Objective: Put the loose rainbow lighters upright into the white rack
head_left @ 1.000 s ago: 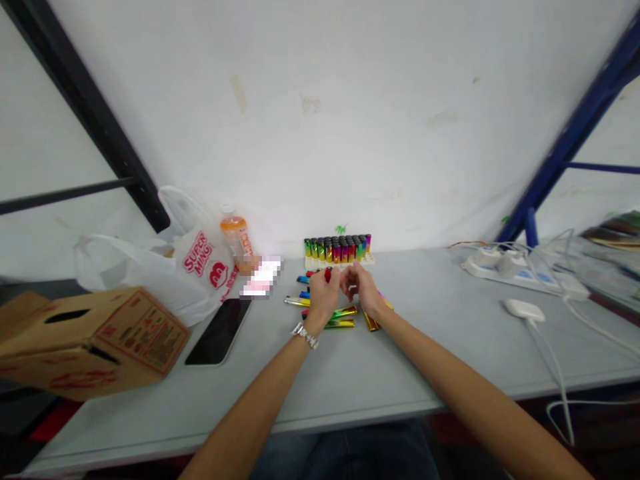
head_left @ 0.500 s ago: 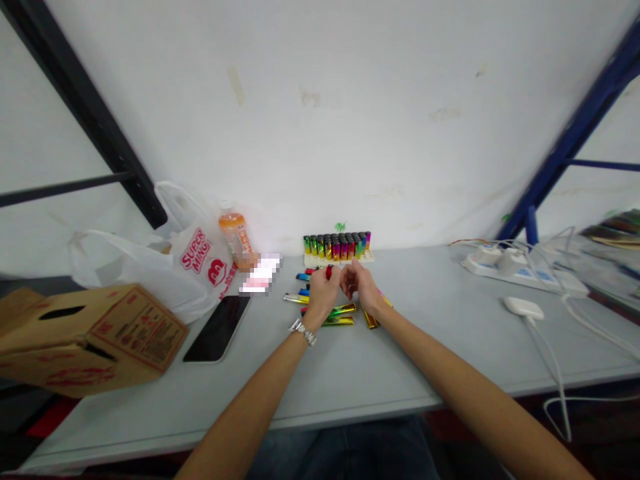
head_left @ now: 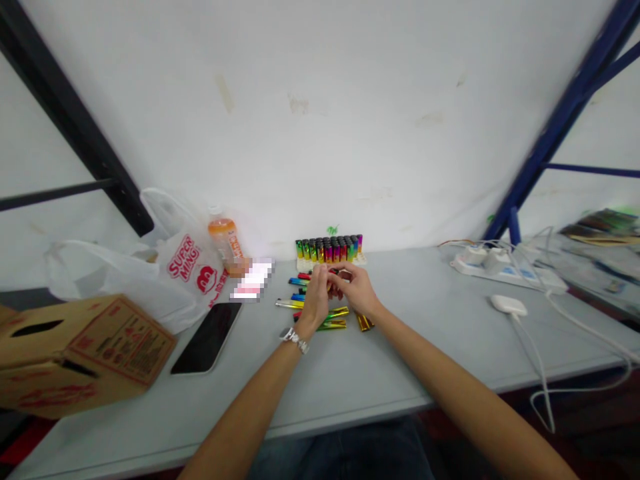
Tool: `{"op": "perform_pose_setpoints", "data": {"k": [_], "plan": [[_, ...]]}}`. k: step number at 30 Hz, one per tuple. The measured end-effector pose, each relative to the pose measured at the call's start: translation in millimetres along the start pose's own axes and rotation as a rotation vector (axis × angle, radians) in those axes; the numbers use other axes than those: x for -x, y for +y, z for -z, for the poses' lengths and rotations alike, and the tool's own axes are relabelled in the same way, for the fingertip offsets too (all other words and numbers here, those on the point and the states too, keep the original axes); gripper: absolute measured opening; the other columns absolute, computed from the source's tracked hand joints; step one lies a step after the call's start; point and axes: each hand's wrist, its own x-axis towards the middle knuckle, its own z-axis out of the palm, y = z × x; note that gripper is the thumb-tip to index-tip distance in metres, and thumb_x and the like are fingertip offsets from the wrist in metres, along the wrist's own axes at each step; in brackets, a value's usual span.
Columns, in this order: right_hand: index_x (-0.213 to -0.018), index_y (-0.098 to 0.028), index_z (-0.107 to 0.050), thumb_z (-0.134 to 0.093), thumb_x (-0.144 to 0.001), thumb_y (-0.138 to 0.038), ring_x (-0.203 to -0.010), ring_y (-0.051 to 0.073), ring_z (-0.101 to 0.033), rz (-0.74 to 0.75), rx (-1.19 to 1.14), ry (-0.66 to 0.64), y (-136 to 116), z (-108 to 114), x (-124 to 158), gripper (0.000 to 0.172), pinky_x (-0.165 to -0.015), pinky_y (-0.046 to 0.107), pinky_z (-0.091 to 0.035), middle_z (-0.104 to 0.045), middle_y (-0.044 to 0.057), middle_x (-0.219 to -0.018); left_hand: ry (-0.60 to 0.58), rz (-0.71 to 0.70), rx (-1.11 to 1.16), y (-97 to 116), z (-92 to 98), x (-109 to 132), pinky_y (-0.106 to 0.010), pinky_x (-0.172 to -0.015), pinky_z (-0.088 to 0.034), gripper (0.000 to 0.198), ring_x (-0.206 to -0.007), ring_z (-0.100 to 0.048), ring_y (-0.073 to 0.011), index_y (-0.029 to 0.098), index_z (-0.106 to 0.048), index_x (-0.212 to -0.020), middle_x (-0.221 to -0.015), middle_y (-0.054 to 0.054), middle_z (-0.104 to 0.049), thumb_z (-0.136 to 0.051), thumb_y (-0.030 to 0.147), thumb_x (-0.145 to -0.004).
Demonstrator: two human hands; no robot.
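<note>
Fingers [head_left: 321,274] of L hand [head_left: 314,301] pinch a small lighter [head_left: 333,272], R hand [head_left: 354,289] gripping its other end, just above loose lighters [head_left: 334,319] on table [head_left: 400,360], in front of rack [head_left: 327,249]; rec. steady grip, kept clear of rack.

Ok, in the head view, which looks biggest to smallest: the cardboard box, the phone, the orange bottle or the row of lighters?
1. cardboard box, though it is also nearest the camera
2. phone
3. row of lighters and orange bottle: about alike, can't rank
</note>
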Motion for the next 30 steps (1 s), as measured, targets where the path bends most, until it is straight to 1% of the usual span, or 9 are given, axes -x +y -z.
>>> {"op": "perform_pose_setpoints", "data": {"k": [3, 4, 6, 7, 10, 14, 18, 22, 30], "plan": [[-0.096, -0.018, -0.066, -0.076, -0.074, -0.05, -0.053, 0.015, -0.061, 0.007, -0.068, 0.099, 0, 17, -7, 0.04, -0.05, 0.027, -0.052, -0.066, 0.0, -0.066, 0.019, -0.043, -0.175, -2, 2.6, -2, -0.034, -0.077, -0.051, 0.047, -0.091, -0.063, -0.0204, 0.02, -0.053, -0.114, -0.1, -0.007, -0.065, -0.03, 0.058, -0.1], [-0.096, -0.019, -0.064, -0.078, -0.072, -0.049, -0.055, 0.015, -0.062, 0.03, -0.07, 0.157, 1, 26, -10, 0.041, -0.052, 0.028, -0.053, -0.067, 0.0, -0.069, 0.032, -0.076, -0.252, -3, 4.0, -4, -0.036, -0.087, -0.05, 0.044, -0.1, -0.062, -0.0217, 0.019, -0.053, -0.117, -0.108, -0.009, -0.065, -0.034, 0.055, -0.1], [-0.096, -0.02, -0.059, -0.08, -0.07, -0.047, -0.058, 0.015, -0.064, 0.087, -0.035, 0.262, 4, 48, -18, 0.043, -0.056, 0.029, -0.055, -0.068, -0.001, -0.072, 0.024, -0.153, -0.414, -6, 6.4, -6, -0.041, -0.1, -0.044, 0.038, -0.11, -0.059, -0.0238, 0.019, -0.056, -0.116, -0.115, -0.011, -0.064, -0.041, 0.05, -0.099], [-0.092, -0.021, -0.058, -0.08, -0.071, -0.047, -0.059, 0.015, -0.064, 0.113, 0.02, 0.294, 6, 60, -24, 0.04, -0.058, 0.029, -0.055, -0.067, -0.002, -0.07, 0.007, -0.187, -0.491, -7, 7.3, -7, -0.042, -0.102, -0.043, 0.035, -0.111, -0.058, -0.0245, 0.018, -0.059, -0.112, -0.114, -0.011, -0.064, -0.044, 0.047, -0.099], [-0.083, -0.02, -0.058, -0.074, -0.076, -0.044, -0.064, 0.015, -0.063, 0.149, 0.295, 0.299, 16, 95, -43, 0.03, -0.064, 0.029, -0.053, -0.068, 0.001, -0.072, -0.053, -0.23, -0.672, -9, 7.4, -8, -0.042, -0.1, -0.044, 0.027, -0.107, -0.058, -0.025, 0.017, -0.063, -0.102, -0.108, -0.01, -0.065, -0.048, 0.039, -0.098], [-0.079, -0.019, -0.062, -0.067, -0.081, -0.037, -0.068, 0.016, -0.062, 0.17, 0.582, 0.264, 29, 123, -74, 0.019, -0.069, 0.03, -0.05, -0.07, 0.002, -0.075, -0.117, -0.241, -0.8, -8, 4.6, -4, -0.042, -0.096, -0.045, 0.023, -0.108, -0.056, -0.0254, 0.018, -0.066, -0.104, -0.111, -0.01, -0.063, -0.054, 0.036, -0.095], [-0.08, -0.019, -0.064, -0.064, -0.082, -0.029, -0.071, 0.017, -0.064, 0.164, 0.71, 0.16, 40, 131, -96, 0.01, -0.073, 0.03, -0.05, -0.072, 0.003, -0.076, -0.154, -0.253, -0.865, -10, 5.1, -2, -0.043, -0.097, -0.044, 0.022, -0.111, -0.055, -0.0266, 0.02, -0.066, -0.106, -0.114, -0.009, -0.062, -0.055, 0.034, -0.094], [-0.078, -0.017, -0.067, -0.064, -0.081, -0.023, -0.07, 0.017, -0.064, 0.174, 0.75, 0.069, 45, 133, -109, 0.007, -0.075, 0.03, -0.05, -0.073, 0.003, -0.075, -0.198, -0.233, -0.926, -12, 9.1, -4, -0.044, -0.098, -0.043, 0.021, -0.115, -0.054, -0.0281, 0.019, -0.064, -0.11, -0.119, -0.01, -0.062, -0.056, 0.026, -0.091], [-0.073, -0.014, -0.07, -0.067, -0.077, -0.018, -0.072, 0.017, -0.065, 0.129, 0.776, -0.04, 31, 141, -128, 0.006, -0.074, 0.028, -0.048, -0.073, 0.004, -0.072, -0.249, -0.199, -1.038, -9, 13.4, -10, -0.045, -0.096, -0.043, 0.021, -0.114, -0.054, -0.0298, 0.018, -0.065, -0.108, -0.117, -0.01, -0.063, -0.056, 0.025, -0.09]]}}
